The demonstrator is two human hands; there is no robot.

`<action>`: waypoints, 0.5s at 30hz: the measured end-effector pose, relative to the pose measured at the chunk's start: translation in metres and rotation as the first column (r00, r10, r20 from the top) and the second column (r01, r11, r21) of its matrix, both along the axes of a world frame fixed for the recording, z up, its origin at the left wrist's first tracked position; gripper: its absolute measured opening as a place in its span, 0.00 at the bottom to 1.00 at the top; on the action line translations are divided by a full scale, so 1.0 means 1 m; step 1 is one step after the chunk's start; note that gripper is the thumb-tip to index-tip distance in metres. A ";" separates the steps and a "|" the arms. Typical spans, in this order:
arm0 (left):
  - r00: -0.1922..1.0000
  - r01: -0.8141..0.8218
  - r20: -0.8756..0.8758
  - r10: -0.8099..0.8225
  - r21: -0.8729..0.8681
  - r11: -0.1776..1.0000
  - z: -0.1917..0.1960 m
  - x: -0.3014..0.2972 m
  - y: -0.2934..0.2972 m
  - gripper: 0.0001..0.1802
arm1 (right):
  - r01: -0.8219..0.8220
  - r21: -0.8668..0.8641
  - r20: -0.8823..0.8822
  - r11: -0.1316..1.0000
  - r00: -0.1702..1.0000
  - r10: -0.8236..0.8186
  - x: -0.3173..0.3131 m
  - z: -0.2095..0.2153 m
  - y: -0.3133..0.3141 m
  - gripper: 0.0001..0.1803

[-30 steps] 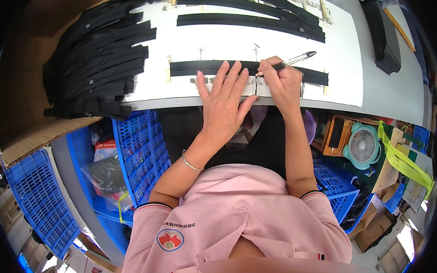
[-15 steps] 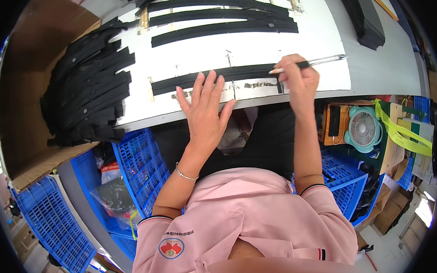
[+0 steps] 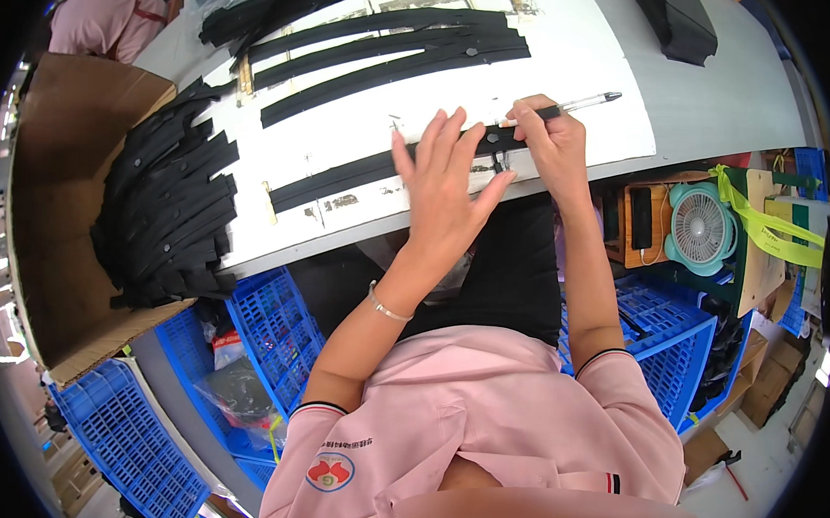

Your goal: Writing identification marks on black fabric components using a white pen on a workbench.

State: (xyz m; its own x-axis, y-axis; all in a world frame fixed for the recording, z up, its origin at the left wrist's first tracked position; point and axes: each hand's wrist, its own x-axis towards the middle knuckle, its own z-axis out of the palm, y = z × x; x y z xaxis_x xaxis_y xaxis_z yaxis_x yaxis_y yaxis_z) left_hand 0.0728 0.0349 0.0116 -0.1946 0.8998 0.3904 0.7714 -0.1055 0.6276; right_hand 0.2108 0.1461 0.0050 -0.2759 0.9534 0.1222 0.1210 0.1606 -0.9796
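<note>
A long black fabric strip (image 3: 335,180) lies along the near part of a white board (image 3: 348,99), slanting up to the right. My left hand (image 3: 448,182) rests flat on the strip's right half, fingers spread, holding nothing. Right of its fingertips a small dark round disc (image 3: 492,139) sits on the strip. My right hand (image 3: 557,149) pinches a pen (image 3: 579,102) with a clear barrel and black grip. The pen's pale tip points left, close above the strip's right end; whether it touches is not clear. Several more black strips (image 3: 395,69) lie farther up the board.
At left, a heap of black strips (image 3: 172,193) spills beside an open cardboard box (image 3: 63,151). Blue plastic crates (image 3: 134,441) stand below the table. A teal fan (image 3: 702,229) and a phone (image 3: 641,218) are at right. A person (image 3: 101,18) in pink bends at far left.
My left hand has slid right along the strip, closer to my right hand. The pen has shifted toward the strip's end, where the round disc now shows. The whole view has tilted slightly.
</note>
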 end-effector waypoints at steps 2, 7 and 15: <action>1.000 0.009 0.008 -0.009 -0.015 1.000 -0.009 0.004 0.014 0.25 | 0.006 0.012 0.004 1.000 1.000 -0.006 0.000 0.000 0.000 0.11; 0.998 0.018 0.061 -0.015 -0.040 0.999 -0.012 0.005 0.019 0.21 | -0.014 0.022 0.059 1.000 0.998 0.013 0.004 0.001 -0.001 0.11; 0.998 -0.065 0.021 0.065 0.011 0.998 -0.013 0.012 0.023 0.12 | -0.039 0.025 0.094 0.999 0.995 0.037 0.002 -0.003 0.000 0.10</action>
